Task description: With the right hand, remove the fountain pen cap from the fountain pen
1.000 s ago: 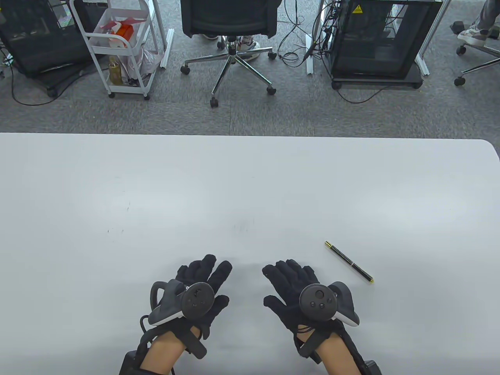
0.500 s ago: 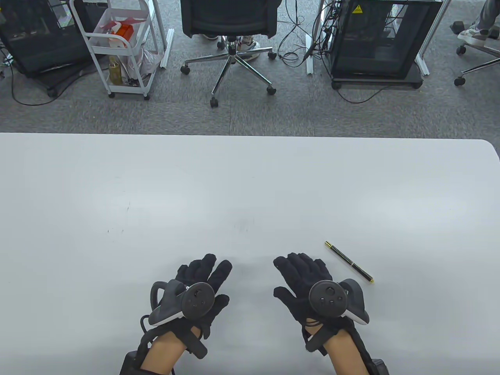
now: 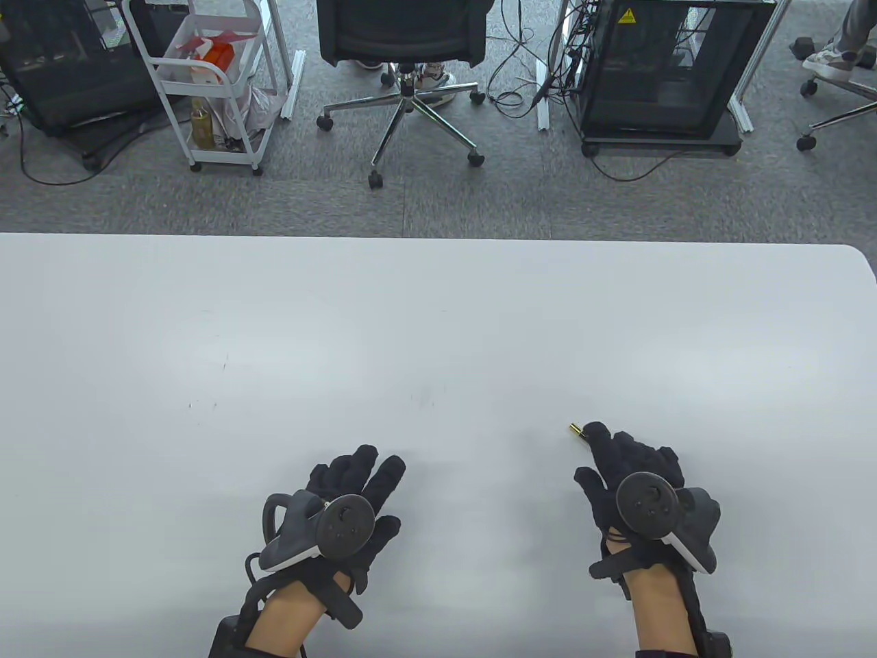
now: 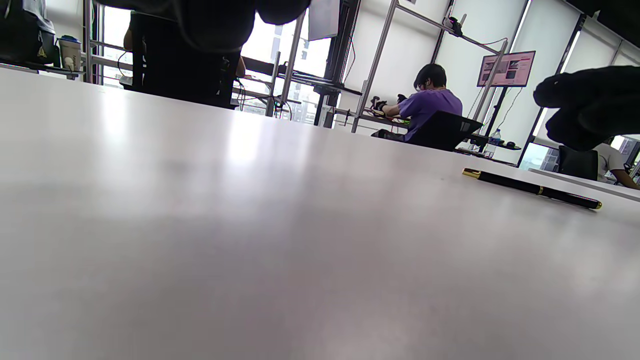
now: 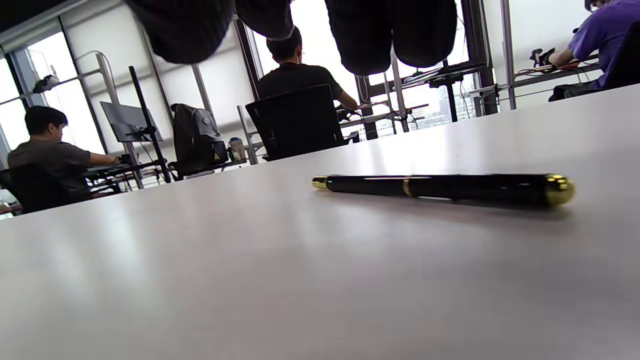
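Neither hand grips anything. Nearest the viewer in the table view, the left hand (image 3: 349, 504) rests on the white table (image 3: 438, 322) with its gloved fingers spread flat, well apart from the work. The right hand (image 3: 634, 480), at about the same depth on the right side, hovers over the fountain pen (image 5: 442, 188) with fingers loosely spread and pointing away from the viewer; from above it hides nearly all of the pen, leaving only one gold tip showing past the fingertips. In the right wrist view the gloved fingers (image 5: 390, 35) hang above the pen with clear air between them, so there is no contact.

The pen lies flat on the table, black with gold ends and a gold ring partway along its length. The cap is on; which end carries it cannot be told for certain.

This looks like the reach step, before any grasp. The next move likely calls for lowering the right hand, closing fingers on the cap end, and steadying the barrel so the cap can pull free.

Beyond the table's far edge stand an office chair (image 3: 404, 41) and a white cart (image 3: 212, 82) on grey carpet.
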The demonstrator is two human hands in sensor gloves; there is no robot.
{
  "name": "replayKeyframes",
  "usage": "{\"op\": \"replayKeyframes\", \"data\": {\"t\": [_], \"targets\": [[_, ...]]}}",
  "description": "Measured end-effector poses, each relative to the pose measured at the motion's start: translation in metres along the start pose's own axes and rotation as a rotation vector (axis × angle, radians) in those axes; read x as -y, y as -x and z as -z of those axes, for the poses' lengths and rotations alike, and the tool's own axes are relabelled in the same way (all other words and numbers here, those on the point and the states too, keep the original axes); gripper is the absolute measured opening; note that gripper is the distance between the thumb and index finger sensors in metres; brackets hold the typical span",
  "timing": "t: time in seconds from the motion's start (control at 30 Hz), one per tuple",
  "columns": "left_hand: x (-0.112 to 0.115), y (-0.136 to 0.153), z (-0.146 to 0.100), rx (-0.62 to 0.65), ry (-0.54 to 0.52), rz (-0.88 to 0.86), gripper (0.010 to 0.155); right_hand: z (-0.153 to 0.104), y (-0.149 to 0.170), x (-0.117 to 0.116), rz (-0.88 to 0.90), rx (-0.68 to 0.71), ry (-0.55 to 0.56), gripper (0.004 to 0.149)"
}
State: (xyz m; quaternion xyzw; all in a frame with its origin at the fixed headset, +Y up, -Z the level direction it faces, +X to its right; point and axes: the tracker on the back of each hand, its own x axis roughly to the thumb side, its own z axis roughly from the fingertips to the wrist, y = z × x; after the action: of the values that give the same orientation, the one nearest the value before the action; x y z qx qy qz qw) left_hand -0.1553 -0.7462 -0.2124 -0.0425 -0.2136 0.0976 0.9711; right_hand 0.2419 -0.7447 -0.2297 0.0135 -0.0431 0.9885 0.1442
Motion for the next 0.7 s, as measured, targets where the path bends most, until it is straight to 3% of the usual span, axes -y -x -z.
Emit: {"op": "replayKeyframes", "data": {"t": [0.3, 0.7], "targets": [[0.0, 0.001, -0.001, -0.005, -0.002, 0.006, 0.072, 0.005, 0.027, -0.013, -0.15, -0.162, -0.085, 0.058], [0.0, 0.001, -0.001, -0.003, 0.008, 0.011, 0.071, 0.01, 0.02, -0.029, -0.363, -0.229, -0.19, 0.054]]}}
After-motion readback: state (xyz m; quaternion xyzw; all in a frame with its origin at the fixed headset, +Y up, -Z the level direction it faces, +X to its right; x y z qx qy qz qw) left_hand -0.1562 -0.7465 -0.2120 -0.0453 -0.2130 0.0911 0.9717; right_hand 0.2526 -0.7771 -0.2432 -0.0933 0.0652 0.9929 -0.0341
